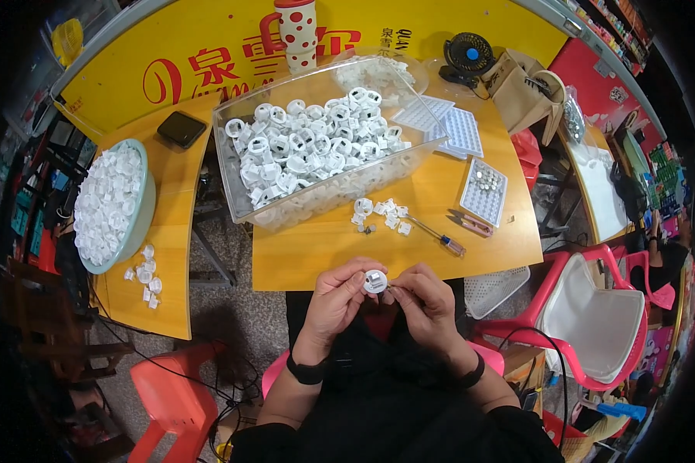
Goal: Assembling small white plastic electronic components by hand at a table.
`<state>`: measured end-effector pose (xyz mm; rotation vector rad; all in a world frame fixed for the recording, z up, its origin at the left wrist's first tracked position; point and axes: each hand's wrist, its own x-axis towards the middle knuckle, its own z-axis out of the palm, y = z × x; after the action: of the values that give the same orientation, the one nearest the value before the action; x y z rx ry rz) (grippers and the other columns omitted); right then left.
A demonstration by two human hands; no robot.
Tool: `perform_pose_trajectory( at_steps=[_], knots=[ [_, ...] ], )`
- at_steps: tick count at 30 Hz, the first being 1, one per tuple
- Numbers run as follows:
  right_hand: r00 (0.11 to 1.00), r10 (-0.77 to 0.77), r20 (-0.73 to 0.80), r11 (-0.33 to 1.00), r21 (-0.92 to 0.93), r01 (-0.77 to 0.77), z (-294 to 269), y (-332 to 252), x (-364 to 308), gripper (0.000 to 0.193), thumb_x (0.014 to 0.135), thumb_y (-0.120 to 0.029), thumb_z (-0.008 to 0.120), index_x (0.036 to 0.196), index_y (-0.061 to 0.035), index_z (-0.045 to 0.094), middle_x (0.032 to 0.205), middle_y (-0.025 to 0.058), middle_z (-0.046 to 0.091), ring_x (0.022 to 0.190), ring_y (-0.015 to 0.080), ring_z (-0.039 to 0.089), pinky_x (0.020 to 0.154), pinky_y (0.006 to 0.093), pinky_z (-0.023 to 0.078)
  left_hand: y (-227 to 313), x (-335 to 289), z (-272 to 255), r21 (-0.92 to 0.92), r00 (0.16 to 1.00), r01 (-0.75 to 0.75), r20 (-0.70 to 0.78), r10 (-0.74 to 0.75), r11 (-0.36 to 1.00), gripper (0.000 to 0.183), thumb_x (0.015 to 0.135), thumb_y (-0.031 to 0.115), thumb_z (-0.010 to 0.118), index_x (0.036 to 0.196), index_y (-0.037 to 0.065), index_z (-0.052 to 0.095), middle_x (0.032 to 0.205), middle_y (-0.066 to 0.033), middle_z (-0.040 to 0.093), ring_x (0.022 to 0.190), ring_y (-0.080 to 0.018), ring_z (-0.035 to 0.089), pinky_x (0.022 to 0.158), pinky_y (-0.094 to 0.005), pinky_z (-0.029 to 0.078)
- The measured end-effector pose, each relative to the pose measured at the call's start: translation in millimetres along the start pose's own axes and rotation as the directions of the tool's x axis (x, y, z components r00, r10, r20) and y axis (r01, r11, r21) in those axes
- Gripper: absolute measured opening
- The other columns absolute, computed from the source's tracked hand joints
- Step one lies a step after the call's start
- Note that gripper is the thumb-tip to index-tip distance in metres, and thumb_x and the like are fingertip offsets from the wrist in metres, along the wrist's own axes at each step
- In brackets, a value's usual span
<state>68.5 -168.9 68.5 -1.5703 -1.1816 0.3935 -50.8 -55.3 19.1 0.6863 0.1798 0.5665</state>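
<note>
Just off the table's near edge, my left hand (pixel 333 297) pinches a round white plastic part (pixel 375 281) between thumb and fingers. Its face, with small dark slots, is turned up. Against the part's right side, the thumb and fingers of my right hand (pixel 426 305) are pressed together. Whatever they hold, if anything, is too small to make out. On the table ahead lie several loose white plastic parts (pixel 394 212) with a few tiny dark pieces. Beside them are a screwdriver (pixel 449 245) with a clear reddish handle and a pink-handled cutting tool (pixel 471 224).
A clear bin (pixel 239 214) heaped with white parts fills the table's far side. White trays (pixel 465 133) and a tray of small round silvery pieces (pixel 477 208) sit right. A pale green basin (pixel 148 208) stands on the left table near a black phone-like device (pixel 181 130).
</note>
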Motion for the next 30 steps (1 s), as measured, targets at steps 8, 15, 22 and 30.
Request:
perform_pose_trajectory(
  at_steps=[8,15,22,30],
  knots=[
    [1.0,0.011,-0.006,1.0,0.021,-0.011,0.9,1.6,-1.4,0.01,0.078,0.006,0.063,0.086,0.0002,0.06,0.077,0.0102,0.055,0.064,0.0207,0.058,0.057,0.0266,0.043,1.4,0.0,3.9,0.002,1.0,0.001,-0.021,-0.001,1.0,0.025,0.093,0.01,0.05,0.109,-0.008,0.059,0.104,-0.0131,0.061,0.088,-0.0151,0.059,0.075,-0.0245,0.048],
    [0.999,0.035,0.018,0.999,0.03,-0.035,0.3,0.4,-2.3,0.007,0.08,0.009,0.06,0.085,0.0034,0.061,0.077,0.0083,0.057,0.068,0.0141,0.061,0.061,0.0234,0.047,-1.5,-0.1,-2.4,-0.008,1.0,-0.006,0.008,0.006,1.0,0.025,0.096,0.007,0.045,0.109,-0.009,0.058,0.105,-0.0132,0.058,0.089,-0.0173,0.06,0.074,-0.0266,0.049],
    [0.998,0.056,-0.026,0.992,0.117,-0.053,2.9,0.3,-1.5,0.008,0.079,0.005,0.063,0.085,0.0003,0.061,0.076,0.0089,0.056,0.065,0.0175,0.058,0.059,0.0248,0.043,-1.0,-0.2,-2.2,-0.031,1.0,0.008,0.001,-0.008,0.999,0.025,0.096,0.008,0.045,0.11,-0.008,0.057,0.104,-0.0137,0.06,0.087,-0.0183,0.061,0.073,-0.0271,0.05],
    [0.99,0.14,-0.009,0.971,0.196,-0.135,2.9,2.7,-2.9,0.005,0.083,0.006,0.057,0.084,0.0021,0.059,0.075,0.0055,0.056,0.068,0.0113,0.055,0.061,0.0231,0.043,-2.0,-0.9,-0.3,-0.041,0.997,0.035,-0.071,-0.037,0.999,0.026,0.093,0.013,0.052,0.106,-0.008,0.059,0.098,-0.0129,0.063,0.082,-0.0174,0.06,0.073,-0.0262,0.049]
  ],
)
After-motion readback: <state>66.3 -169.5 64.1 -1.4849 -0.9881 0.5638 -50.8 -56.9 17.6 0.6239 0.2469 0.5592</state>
